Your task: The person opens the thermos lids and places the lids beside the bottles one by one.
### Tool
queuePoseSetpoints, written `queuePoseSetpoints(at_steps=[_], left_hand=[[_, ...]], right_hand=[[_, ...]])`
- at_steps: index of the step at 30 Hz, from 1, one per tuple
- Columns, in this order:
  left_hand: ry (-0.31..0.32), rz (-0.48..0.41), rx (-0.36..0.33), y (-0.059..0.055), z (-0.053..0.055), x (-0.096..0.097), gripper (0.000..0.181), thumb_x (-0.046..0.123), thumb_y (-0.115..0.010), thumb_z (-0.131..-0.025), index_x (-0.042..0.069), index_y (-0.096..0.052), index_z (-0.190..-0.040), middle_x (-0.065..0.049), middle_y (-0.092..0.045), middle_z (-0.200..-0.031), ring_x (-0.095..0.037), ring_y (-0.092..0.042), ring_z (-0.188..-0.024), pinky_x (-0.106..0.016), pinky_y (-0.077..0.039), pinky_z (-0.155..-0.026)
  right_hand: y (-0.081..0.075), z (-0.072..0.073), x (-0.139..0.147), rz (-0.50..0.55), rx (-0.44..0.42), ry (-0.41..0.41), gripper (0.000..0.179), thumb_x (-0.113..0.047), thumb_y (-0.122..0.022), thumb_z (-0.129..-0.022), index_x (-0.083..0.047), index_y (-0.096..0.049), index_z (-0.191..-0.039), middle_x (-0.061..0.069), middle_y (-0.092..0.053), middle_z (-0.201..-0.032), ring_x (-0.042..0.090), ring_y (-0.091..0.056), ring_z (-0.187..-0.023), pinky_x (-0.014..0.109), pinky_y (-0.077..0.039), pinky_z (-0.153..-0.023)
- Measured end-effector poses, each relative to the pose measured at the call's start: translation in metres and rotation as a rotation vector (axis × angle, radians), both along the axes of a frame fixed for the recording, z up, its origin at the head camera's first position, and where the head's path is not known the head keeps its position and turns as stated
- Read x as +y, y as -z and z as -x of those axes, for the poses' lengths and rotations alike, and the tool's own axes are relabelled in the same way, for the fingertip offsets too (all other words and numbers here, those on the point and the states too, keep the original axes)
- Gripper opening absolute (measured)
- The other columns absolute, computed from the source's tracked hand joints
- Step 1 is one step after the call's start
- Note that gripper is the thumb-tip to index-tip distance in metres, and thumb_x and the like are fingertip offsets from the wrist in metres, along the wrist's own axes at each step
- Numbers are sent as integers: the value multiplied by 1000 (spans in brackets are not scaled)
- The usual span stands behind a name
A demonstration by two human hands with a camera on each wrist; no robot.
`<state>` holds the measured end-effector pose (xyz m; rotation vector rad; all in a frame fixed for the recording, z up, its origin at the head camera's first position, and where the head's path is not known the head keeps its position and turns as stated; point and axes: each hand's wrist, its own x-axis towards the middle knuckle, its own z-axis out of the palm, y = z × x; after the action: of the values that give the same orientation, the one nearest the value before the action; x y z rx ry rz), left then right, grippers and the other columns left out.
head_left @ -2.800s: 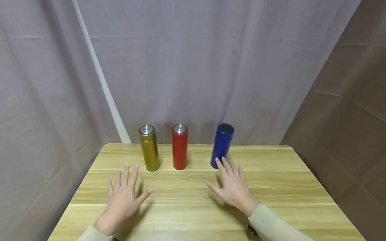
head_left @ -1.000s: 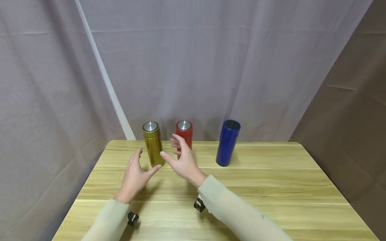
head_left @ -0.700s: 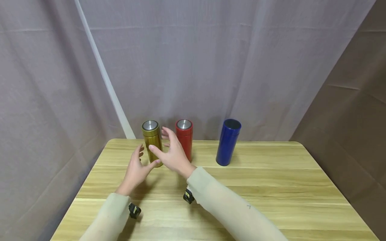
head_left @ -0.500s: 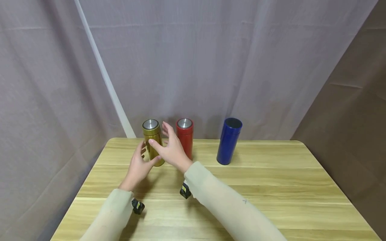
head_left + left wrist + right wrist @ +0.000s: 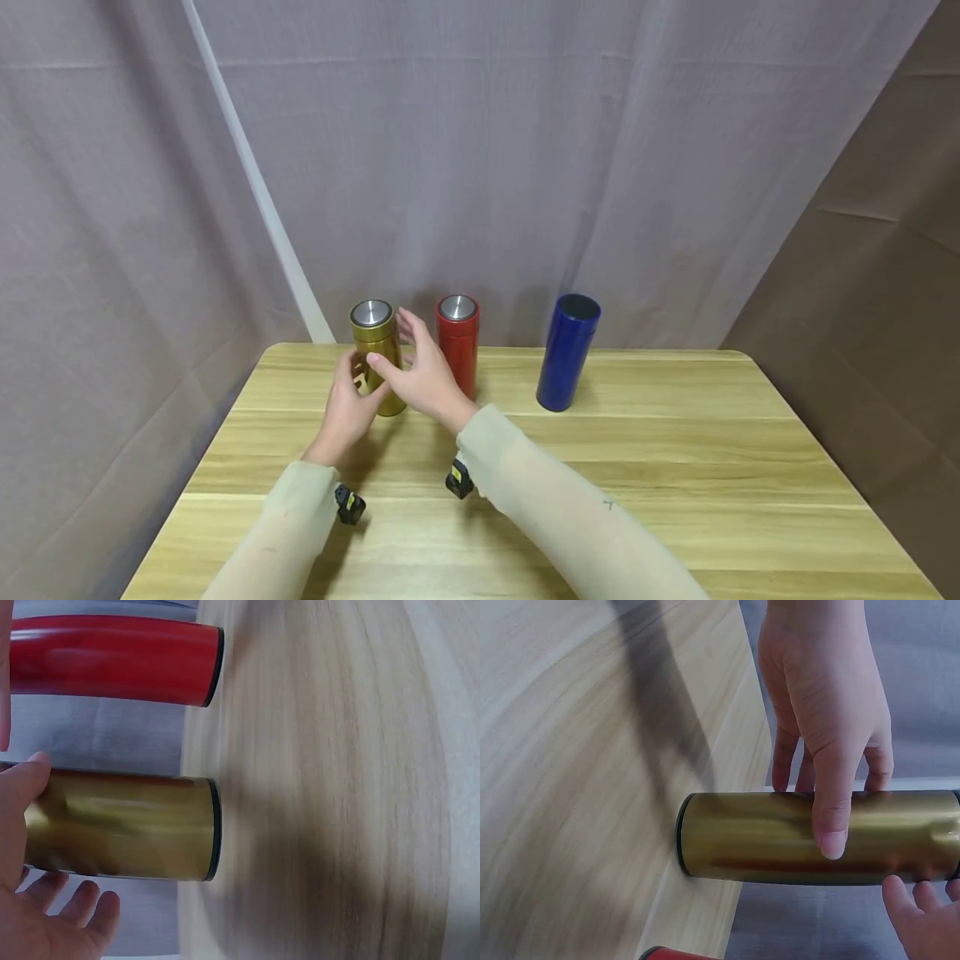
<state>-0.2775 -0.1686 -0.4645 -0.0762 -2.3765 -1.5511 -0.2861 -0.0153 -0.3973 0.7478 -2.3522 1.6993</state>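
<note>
A gold thermos bottle with a steel-topped lid stands upright on the table. My left hand grips its lower part from the left; in the right wrist view, the thumb lies across the front of the bottle and the other fingers are behind it. Around the bottle's right side, higher up, my right hand is held with thumb and fingers spread; its fingertips in the right wrist view come right up to the gold surface. Whether they touch it I cannot tell. Behind the right hand stands a red thermos bottle, partly covered.
A blue bottle with a dark top stands farther right. The wooden table ends at a grey curtain behind and a brown cloth on the right. Black wrist devices sit under both sleeves.
Both hands were first spread apart low over the table. My right hand has crossed left from beside the blue bottle to the gold one, and the left hand has moved forward and gripped it.
</note>
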Motion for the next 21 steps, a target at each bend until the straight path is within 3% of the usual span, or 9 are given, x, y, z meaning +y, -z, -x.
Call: queuePoseSetpoints(at_steps=[6, 11, 16, 21], left_hand=[[6, -24, -4, 2, 2, 0, 75, 20, -76, -85, 10, -30, -143, -20, -47, -135, -37, -48, -122, -50, -39, -102], [30, 14, 3, 3, 3, -6, 74, 18, -77, -83, 7, -35, -143, -19, -50, -133, -38, -52, -119, -48, -43, -100], [29, 75, 40, 2, -5, -9, 69, 20, -81, -80, 9, -44, -137, -15, -56, -125, -34, -55, -115, -47, -45, -98], [60, 107, 113, -2, -14, -7, 66, 23, -84, -76, 10, -48, -130, -11, -57, -122, -30, -58, -111, -46, -47, -95]], right_hand=[[1, -3, 1, 2, -1, 7, 80, -34, -71, -87, -15, -27, -151, 5, -44, -143, 17, -45, -129, 29, -46, -96], [2, -7, -1, 4, 4, 10, 79, -33, -72, -87, -14, -28, -150, 6, -44, -143, 20, -46, -128, 32, -49, -93], [1, -14, 2, -23, 5, -11, 81, -35, -72, -87, -15, -27, -151, 3, -43, -144, 16, -46, -128, 30, -48, -93], [-5, -23, 14, -7, -10, -30, 84, -36, -73, -86, -22, -24, -152, 4, -42, -143, 17, -48, -125, 36, -49, -94]])
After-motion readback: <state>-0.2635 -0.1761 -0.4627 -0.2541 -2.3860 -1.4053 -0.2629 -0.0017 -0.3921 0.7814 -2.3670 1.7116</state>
